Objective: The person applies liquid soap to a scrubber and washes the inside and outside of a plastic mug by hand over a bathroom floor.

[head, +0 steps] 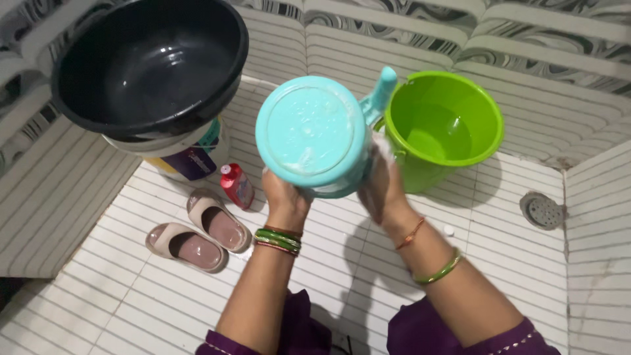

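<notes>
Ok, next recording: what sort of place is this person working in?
Most likely a tiled bathroom or wash area. A floor drain sits in the tiled floor, a green bucket holds some water, and the left hand and right hand hold a soapy turquoise mug.

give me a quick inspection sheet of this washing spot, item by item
surface: white ribbed tile floor, with a round drain at the right.
job's things: turquoise mug held bottom-up toward the camera, soap foam on its base; green bucket behind it holds some water.
clutter: black tub stacked on a white bucket; red bottle; pair of beige slippers.
grips: left hand grips the mug's lower edge; right hand is on its side below the handle, foam on the fingers.
cables: nothing seen.
surroundings: patterned tiled walls enclosing a corner.
</notes>
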